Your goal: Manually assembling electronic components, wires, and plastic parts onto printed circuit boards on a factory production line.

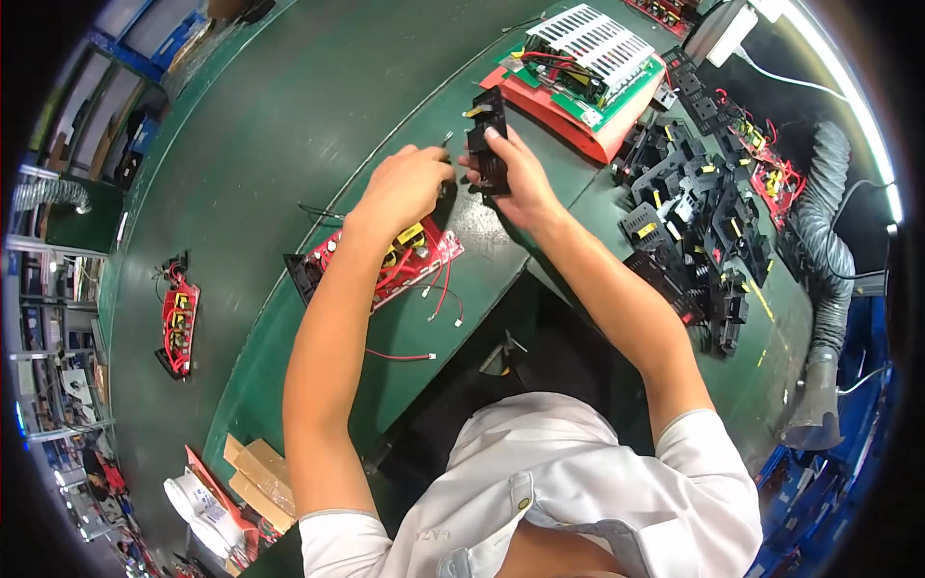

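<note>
A black plastic housing (491,159) with a yellow piece near its upper end stands tilted in my right hand (530,183). My right thumb lies on its face and the fingers wrap behind it. Just left of the housing, my left hand (400,188) is closed, its fingertips pointing toward the part. A small dark thing shows at these fingers, but I cannot make out what they grip. Below, a red circuit board (445,249) with yellow-wrapped components and loose red wires lies on the green table (318,106), partly hidden by my left forearm.
Many black plastic housings (689,193) are heaped at the right. A green board assembly with a white slotted cover (593,43) rests on an orange-red tray (540,101). Another red board (180,323) lies far left. A grey flexible duct (831,250) stands right; cardboard (260,482) lies lower left.
</note>
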Motion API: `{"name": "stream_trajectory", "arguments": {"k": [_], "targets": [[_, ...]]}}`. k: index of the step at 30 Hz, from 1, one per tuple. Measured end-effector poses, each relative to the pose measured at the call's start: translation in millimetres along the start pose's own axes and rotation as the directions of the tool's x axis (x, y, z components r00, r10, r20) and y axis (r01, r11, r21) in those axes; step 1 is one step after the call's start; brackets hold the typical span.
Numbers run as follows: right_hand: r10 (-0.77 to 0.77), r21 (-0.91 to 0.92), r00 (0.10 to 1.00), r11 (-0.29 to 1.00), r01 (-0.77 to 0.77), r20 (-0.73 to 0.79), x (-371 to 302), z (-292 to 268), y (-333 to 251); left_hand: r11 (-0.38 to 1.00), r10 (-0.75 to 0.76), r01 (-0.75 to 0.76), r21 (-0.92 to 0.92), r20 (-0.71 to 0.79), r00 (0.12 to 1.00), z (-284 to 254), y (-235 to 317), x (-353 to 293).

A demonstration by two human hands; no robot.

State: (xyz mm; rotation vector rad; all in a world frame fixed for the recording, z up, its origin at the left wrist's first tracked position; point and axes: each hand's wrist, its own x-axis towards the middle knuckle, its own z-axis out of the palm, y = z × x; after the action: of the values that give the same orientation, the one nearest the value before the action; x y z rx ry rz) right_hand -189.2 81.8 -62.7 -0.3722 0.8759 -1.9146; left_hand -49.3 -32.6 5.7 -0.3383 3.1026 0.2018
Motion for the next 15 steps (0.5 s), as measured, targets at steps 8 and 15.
{"name": "stream_trajectory", "arguments": {"k": [8,15], "targets": [[0.033,0.033,0.997,0.999,-0.035,0.063,1,-3,11,0.98,-0.119,0.08,-0.181,-0.219,0.968,-4,-17,0],[0.051,0.014,0.989,0.998,-0.054,0.136,1,2,13,0.899,-0.275,0.115,-0.423,-0.34,0.899,1,-32,-1]]}}
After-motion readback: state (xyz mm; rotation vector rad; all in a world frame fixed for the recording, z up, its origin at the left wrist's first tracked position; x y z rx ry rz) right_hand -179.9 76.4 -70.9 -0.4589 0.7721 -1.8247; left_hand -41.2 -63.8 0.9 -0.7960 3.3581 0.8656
